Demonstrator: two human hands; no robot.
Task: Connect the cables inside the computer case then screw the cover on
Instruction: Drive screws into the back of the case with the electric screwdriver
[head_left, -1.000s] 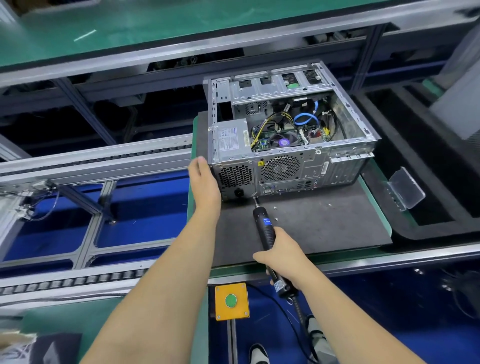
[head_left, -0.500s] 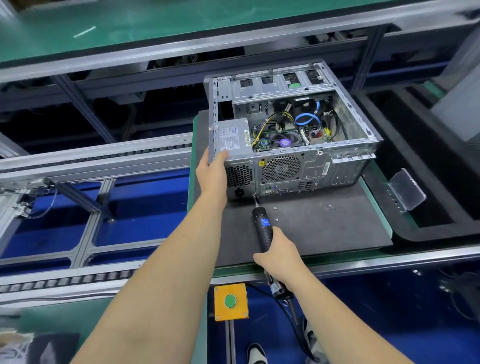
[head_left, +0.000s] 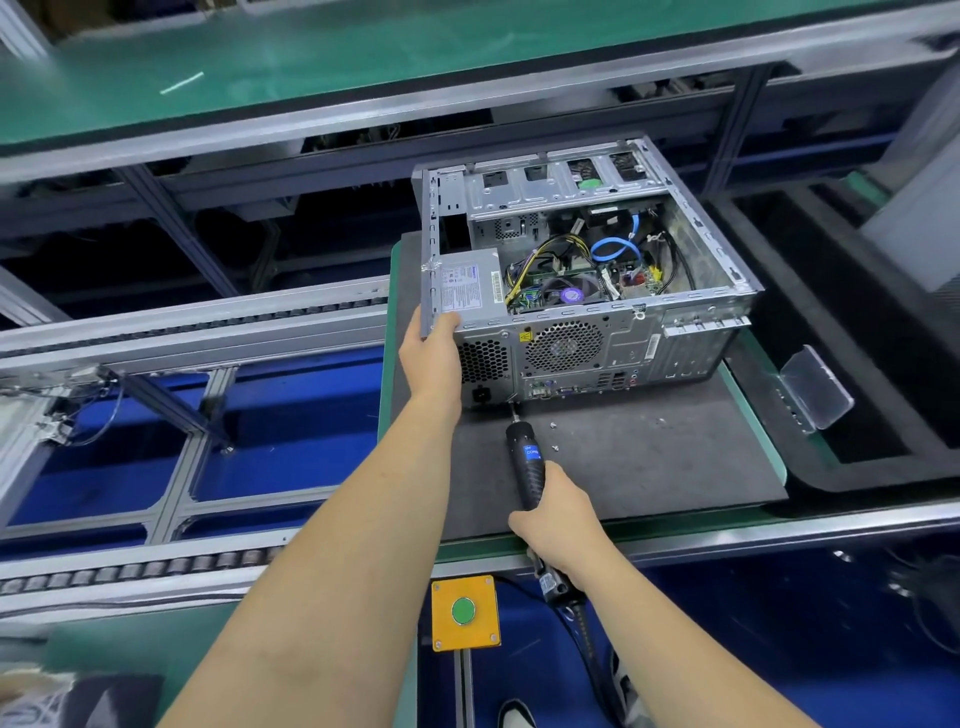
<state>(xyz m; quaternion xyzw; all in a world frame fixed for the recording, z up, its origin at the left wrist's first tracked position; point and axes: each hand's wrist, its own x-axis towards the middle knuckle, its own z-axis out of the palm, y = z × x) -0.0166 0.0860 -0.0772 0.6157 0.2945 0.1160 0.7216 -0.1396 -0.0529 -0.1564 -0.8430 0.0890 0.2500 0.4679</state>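
Note:
An open silver computer case (head_left: 613, 358) lies on its side on a dark mat (head_left: 649, 467), rear panel facing me. Inside I see yellow and black cables (head_left: 540, 254), a blue cable (head_left: 618, 244) and the power supply (head_left: 467, 286). My left hand (head_left: 431, 353) grips the case's near left corner, thumb on the top edge. My right hand (head_left: 556, 519) holds a black electric screwdriver (head_left: 527, 467), its bit touching the bottom edge of the rear panel. No cover is in view.
Small loose screws (head_left: 555, 426) lie on the mat near the case. A clear plastic tray (head_left: 815, 389) sits at the right mat edge. A yellow box with a green button (head_left: 464, 612) hangs below the bench. Roller conveyor rails (head_left: 208, 332) run on the left.
My left hand slid up from the case's lower left side to grip its top left corner. The right hand and screwdriver stayed in place.

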